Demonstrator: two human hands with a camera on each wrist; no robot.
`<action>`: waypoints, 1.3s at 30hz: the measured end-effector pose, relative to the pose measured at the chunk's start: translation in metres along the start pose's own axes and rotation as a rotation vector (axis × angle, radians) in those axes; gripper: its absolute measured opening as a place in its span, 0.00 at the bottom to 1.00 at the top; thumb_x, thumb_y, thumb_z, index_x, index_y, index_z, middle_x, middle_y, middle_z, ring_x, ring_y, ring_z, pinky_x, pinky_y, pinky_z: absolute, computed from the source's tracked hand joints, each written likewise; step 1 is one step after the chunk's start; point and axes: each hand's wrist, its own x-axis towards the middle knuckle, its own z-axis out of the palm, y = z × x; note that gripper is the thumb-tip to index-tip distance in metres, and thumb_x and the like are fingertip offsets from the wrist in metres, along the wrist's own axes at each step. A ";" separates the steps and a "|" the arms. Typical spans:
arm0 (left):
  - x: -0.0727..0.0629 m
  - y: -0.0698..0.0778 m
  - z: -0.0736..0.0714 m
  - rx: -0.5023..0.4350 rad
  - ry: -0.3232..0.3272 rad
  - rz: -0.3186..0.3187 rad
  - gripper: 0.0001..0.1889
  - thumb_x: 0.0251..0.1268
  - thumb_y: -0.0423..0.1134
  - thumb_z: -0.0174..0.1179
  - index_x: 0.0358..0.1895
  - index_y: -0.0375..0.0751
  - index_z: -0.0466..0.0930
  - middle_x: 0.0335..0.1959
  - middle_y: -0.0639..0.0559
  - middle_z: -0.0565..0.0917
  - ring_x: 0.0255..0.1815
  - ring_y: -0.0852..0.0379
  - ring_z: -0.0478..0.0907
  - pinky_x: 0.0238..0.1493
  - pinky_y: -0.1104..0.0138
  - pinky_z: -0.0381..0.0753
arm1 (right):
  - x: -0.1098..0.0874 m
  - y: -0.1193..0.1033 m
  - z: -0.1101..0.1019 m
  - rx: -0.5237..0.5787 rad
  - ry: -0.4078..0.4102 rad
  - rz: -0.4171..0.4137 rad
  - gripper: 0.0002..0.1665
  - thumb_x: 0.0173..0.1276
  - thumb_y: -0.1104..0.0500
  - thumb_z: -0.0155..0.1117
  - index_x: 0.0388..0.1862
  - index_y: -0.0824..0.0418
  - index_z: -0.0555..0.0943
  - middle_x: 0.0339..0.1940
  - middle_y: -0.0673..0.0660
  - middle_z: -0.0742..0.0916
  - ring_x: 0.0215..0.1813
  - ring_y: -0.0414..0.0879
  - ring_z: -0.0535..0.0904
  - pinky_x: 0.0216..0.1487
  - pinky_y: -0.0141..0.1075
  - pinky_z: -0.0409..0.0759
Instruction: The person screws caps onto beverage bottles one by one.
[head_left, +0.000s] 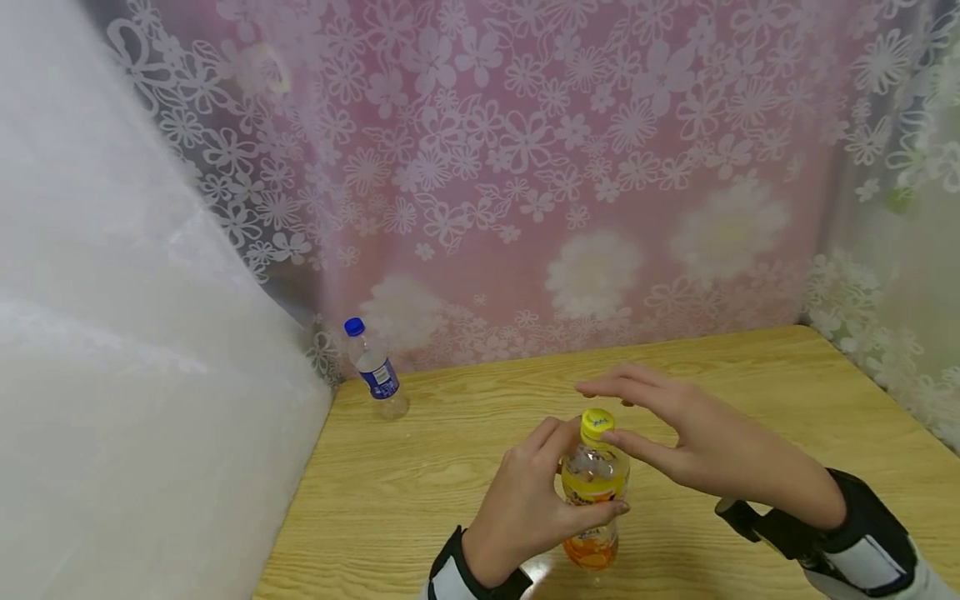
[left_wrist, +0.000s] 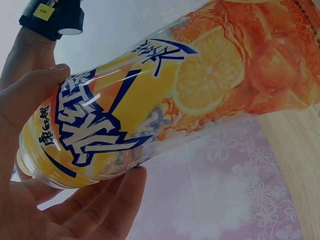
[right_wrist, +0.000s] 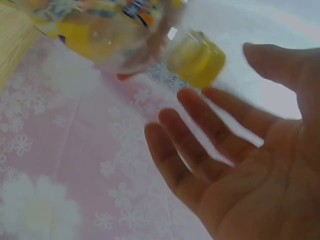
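Note:
A clear plastic drink bottle (head_left: 592, 492) with a yellow and orange label stands upright over the table, its yellow cap (head_left: 597, 422) in place. My left hand (head_left: 525, 492) grips its upper body, thumb across the front and fingers round the far side. In the left wrist view the label on the bottle (left_wrist: 150, 95) shows an orange slice. Close by the cap, my right hand (head_left: 690, 425) has its fingers spread and slightly bent. The right wrist view shows a gap between that hand's thumb and the cap (right_wrist: 202, 60).
A second clear bottle (head_left: 378, 375) with a blue cap and blue label stands at the table's back left corner. The wooden table (head_left: 465, 467) meets a pink flowered curtain (head_left: 480, 250) behind and a white sheet (head_left: 135, 333) on the left.

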 end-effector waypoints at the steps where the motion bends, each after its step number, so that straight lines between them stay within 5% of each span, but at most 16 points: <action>1: 0.000 0.000 0.000 -0.002 -0.001 -0.001 0.38 0.56 0.59 0.74 0.70 0.59 0.69 0.50 0.61 0.78 0.44 0.72 0.80 0.39 0.84 0.77 | 0.000 0.001 -0.003 0.007 -0.012 -0.013 0.33 0.68 0.59 0.72 0.70 0.41 0.74 0.62 0.41 0.80 0.61 0.38 0.79 0.53 0.39 0.83; 5: 0.000 -0.001 0.001 -0.001 -0.004 -0.001 0.40 0.56 0.59 0.74 0.71 0.58 0.68 0.50 0.60 0.78 0.43 0.72 0.80 0.39 0.84 0.76 | 0.000 0.003 -0.007 0.012 -0.027 -0.089 0.35 0.67 0.65 0.72 0.69 0.41 0.76 0.61 0.40 0.80 0.61 0.38 0.78 0.53 0.35 0.83; 9: 0.001 -0.001 0.003 0.014 -0.001 0.003 0.39 0.57 0.60 0.73 0.71 0.58 0.68 0.48 0.60 0.78 0.41 0.73 0.79 0.38 0.83 0.77 | 0.001 0.005 -0.001 0.030 0.022 -0.116 0.31 0.64 0.65 0.74 0.64 0.44 0.80 0.53 0.40 0.82 0.49 0.34 0.79 0.43 0.29 0.80; 13: 0.001 0.000 0.003 0.032 0.008 0.000 0.38 0.57 0.61 0.72 0.69 0.58 0.69 0.48 0.61 0.78 0.41 0.73 0.79 0.39 0.83 0.78 | 0.004 0.000 0.006 -0.027 0.022 0.053 0.21 0.65 0.49 0.74 0.57 0.44 0.82 0.44 0.38 0.80 0.41 0.32 0.74 0.37 0.30 0.76; 17: 0.001 0.001 0.003 0.042 0.018 0.001 0.38 0.57 0.61 0.72 0.70 0.57 0.68 0.49 0.60 0.78 0.41 0.72 0.79 0.39 0.83 0.78 | 0.003 -0.006 0.004 -0.063 -0.047 0.207 0.29 0.66 0.37 0.69 0.63 0.44 0.78 0.49 0.41 0.80 0.45 0.35 0.77 0.40 0.35 0.79; 23: 0.000 0.001 0.000 0.048 0.026 0.015 0.38 0.58 0.60 0.72 0.70 0.56 0.68 0.50 0.59 0.79 0.44 0.71 0.80 0.42 0.83 0.78 | 0.000 -0.002 -0.005 0.018 -0.068 0.012 0.36 0.70 0.56 0.71 0.74 0.41 0.71 0.67 0.42 0.78 0.61 0.39 0.78 0.52 0.38 0.83; 26: -0.001 0.001 -0.001 0.054 0.022 0.011 0.39 0.58 0.61 0.72 0.71 0.56 0.68 0.50 0.59 0.78 0.44 0.71 0.80 0.41 0.83 0.78 | 0.002 0.000 -0.005 0.010 -0.053 -0.079 0.36 0.68 0.63 0.71 0.72 0.41 0.73 0.64 0.40 0.79 0.63 0.39 0.76 0.54 0.37 0.83; 30: -0.002 0.002 0.000 0.061 0.017 0.005 0.39 0.58 0.62 0.71 0.71 0.56 0.67 0.49 0.60 0.78 0.41 0.72 0.79 0.38 0.83 0.77 | 0.003 0.001 0.001 0.031 -0.001 -0.110 0.33 0.64 0.66 0.73 0.65 0.44 0.79 0.55 0.39 0.82 0.53 0.36 0.78 0.46 0.31 0.81; 36: -0.003 0.005 0.002 0.056 0.017 0.008 0.37 0.58 0.61 0.71 0.70 0.59 0.68 0.48 0.61 0.77 0.40 0.73 0.77 0.38 0.83 0.76 | 0.006 -0.005 0.009 -0.070 0.028 0.111 0.17 0.61 0.42 0.76 0.44 0.40 0.78 0.36 0.37 0.76 0.37 0.33 0.71 0.34 0.30 0.72; 39: -0.003 0.006 0.002 0.052 0.017 0.000 0.38 0.58 0.62 0.71 0.70 0.59 0.68 0.48 0.61 0.77 0.40 0.73 0.77 0.39 0.83 0.76 | 0.004 -0.006 0.006 -0.049 -0.014 0.188 0.22 0.61 0.36 0.73 0.49 0.40 0.78 0.40 0.37 0.78 0.38 0.33 0.70 0.33 0.30 0.70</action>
